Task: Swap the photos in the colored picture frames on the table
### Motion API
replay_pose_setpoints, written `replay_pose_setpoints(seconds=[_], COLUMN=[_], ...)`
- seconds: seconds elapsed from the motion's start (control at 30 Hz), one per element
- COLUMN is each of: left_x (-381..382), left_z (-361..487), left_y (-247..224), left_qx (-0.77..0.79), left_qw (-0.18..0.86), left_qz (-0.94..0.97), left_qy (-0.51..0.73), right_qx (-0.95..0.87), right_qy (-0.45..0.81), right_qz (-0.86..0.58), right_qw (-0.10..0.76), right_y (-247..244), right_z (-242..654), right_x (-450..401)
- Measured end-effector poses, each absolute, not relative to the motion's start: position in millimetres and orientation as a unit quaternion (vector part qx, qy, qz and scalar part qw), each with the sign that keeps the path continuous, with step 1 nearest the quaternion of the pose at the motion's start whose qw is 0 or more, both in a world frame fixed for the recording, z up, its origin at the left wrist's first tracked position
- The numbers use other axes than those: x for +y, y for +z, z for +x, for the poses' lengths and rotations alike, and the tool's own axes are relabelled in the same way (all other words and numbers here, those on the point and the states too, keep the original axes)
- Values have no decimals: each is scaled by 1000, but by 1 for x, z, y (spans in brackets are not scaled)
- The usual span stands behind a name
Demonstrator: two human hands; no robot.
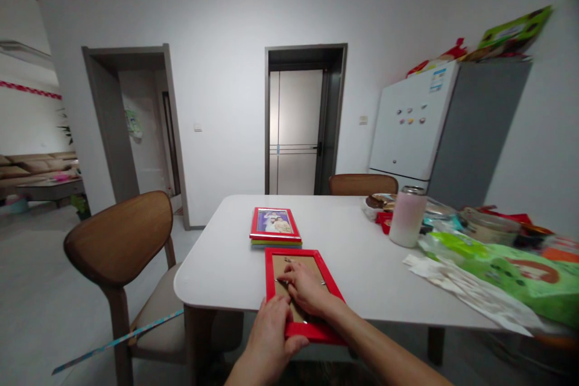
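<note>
A red picture frame (329, 277) lies face down at the table's near edge, its brown backing board (296, 312) facing up. Part of it sticks out past the edge. My left hand (270, 333) grips its near left corner, fingers along the side and thumb at the bottom rail. Over the backing, my right hand (306, 288) has its fingers bent together at a small metal tab (277, 281) on the left inner edge. A matching tab (322, 282) shows on the right side. Just beyond lies a stack of frames, topped by a red frame with a photo (274, 222).
On the white table (226, 277), a pink-white bottle (408, 217), a green package (506, 271), white tissue (465, 292) and a clear container (491, 226) sit to the right. A wooden chair (122, 235) stands left, another chair (363, 183) at the far side.
</note>
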State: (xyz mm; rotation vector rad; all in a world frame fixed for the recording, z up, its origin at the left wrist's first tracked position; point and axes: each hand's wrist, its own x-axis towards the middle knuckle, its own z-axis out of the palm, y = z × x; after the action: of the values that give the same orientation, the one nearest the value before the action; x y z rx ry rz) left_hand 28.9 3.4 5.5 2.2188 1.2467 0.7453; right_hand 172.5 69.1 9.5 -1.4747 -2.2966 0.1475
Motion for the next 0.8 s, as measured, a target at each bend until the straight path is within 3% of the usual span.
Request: replay_pose_setpoints(seconds=[0.33, 0.5, 0.8], left_x=[-1, -4, -9], left_z=[30, 30, 29], left_y=[12, 13, 14], left_qx=[452, 476, 475], left_qw=[239, 244, 244], left_qz=[813, 809, 807], left_qy=[278, 244, 251], right_qx=[-829, -731, -654], right_qy=[63, 62, 51], right_qz=[-518, -628, -716], right_qw=[200, 260, 238], right_y=[21, 11, 5], right_z=[170, 179, 179], right_x=[60, 88, 119])
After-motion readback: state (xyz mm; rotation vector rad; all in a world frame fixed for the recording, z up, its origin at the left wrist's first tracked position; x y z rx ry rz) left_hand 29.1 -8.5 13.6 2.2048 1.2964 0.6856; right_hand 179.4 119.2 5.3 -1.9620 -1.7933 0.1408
